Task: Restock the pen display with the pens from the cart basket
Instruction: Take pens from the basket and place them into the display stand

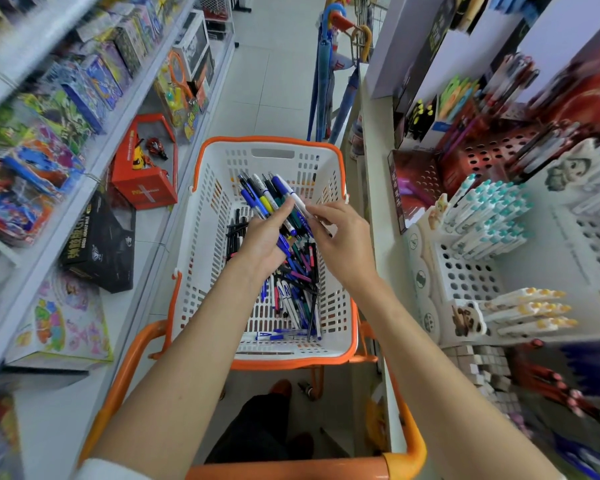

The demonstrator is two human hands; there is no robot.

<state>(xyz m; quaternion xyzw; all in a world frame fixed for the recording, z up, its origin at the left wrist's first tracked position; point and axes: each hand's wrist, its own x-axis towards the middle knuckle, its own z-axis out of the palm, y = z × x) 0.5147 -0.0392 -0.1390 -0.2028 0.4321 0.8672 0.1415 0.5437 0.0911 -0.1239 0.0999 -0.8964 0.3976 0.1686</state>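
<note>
Head view: over the white slotted plastic basket with an orange rim [205, 216], the left hand [264, 240] grips a fanned bundle of blue, white and black pens [262, 194], the right hand [340, 237] pinches one white pen [293, 195] in it, loose pens [295, 292] lie below, and the white perforated pen display [465, 275] stands right.

Both arms extend forward and downward, with bare forearms converging toward the centre. The left forearm [187, 341] runs up from the lower left; a white sleeve [108, 469] covers the upper arm. The left hand [264, 237] grips a bundle of pens [257, 195] — thumb laid over the bundle, fingers wrapped beneath it. The right forearm [430, 341] runs in from the lower right, with the wrist bent slightly inward. The right hand [340, 237] sits just beside the left — thumb and forefinger pinch one white pen [291, 194] of the bundle, and the remaining fingers are loosely curled.
</note>
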